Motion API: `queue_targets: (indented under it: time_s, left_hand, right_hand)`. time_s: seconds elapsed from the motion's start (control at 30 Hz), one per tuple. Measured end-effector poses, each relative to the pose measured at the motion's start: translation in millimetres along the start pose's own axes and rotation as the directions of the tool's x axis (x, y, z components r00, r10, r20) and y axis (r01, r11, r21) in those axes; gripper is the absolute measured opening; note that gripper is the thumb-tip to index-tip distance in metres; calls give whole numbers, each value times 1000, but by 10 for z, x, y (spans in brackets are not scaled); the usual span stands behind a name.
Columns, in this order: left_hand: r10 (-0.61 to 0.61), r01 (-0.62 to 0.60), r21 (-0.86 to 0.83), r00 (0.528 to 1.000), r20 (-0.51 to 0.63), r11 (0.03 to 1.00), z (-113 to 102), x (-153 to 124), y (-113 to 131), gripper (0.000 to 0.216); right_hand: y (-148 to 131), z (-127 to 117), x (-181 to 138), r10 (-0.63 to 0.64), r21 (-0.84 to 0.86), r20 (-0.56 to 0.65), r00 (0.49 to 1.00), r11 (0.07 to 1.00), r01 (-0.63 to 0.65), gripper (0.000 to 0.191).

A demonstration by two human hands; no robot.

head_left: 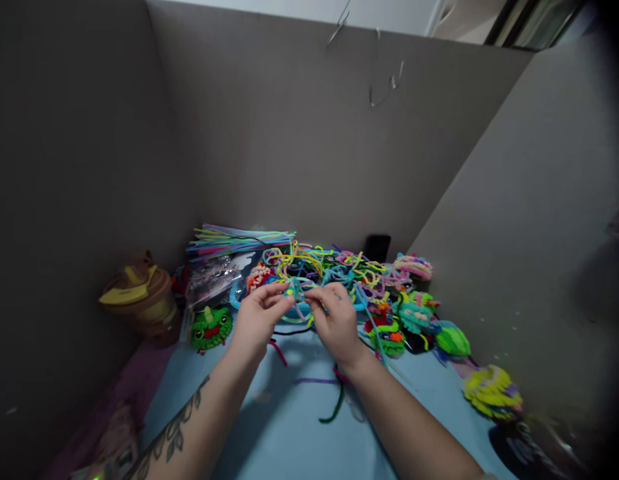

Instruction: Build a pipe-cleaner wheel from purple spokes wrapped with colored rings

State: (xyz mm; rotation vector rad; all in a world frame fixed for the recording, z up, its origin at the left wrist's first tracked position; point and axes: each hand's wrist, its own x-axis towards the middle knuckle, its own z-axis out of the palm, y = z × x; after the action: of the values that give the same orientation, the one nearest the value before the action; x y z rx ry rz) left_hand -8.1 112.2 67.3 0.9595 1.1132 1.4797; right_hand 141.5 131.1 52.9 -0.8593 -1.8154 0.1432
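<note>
My left hand [259, 315] and my right hand [335, 321] are raised over the table, fingertips close together. Between them is a small teal pipe-cleaner piece [295, 288] with a yellowish spot, pinched from both sides. Its exact shape is too small to make out. Just behind my hands, a blue tray [359, 307] holds a tangled heap of coloured pipe cleaners [334, 263]. A long light-blue pipe cleaner [372, 323] trails down beside my right hand.
A green pipe-cleaner figure [212, 329] sits left; several others, including a yellow one [492, 392], line the right. A lidded brown cup [144, 303], straight pipe cleaners [244, 240] and a black phone-like object [377, 247] stand near the grey walls. Loose pieces [334, 407] lie on the blue tabletop [289, 440].
</note>
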Motion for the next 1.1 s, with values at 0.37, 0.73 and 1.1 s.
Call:
queue_targets:
  time_s: [0.37, 0.73, 1.1]
  left_hand:
    - [79, -80, -6, 993, -87, 997, -17, 22, -20, 38]
    - [197, -179, 146, 972, -127, 973, -97, 97, -88, 35]
    - [186, -180, 65, 977, -104, 982, -29, 22, -57, 32]
  right_hand:
    - [-69, -37, 31, -200, 35, 171, 965, 980, 197, 20]
    - [-241, -176, 24, -30, 446, 295, 955, 888, -110, 14]
    - [-156, 23, -2, 454, 353, 130, 881, 809, -469, 21]
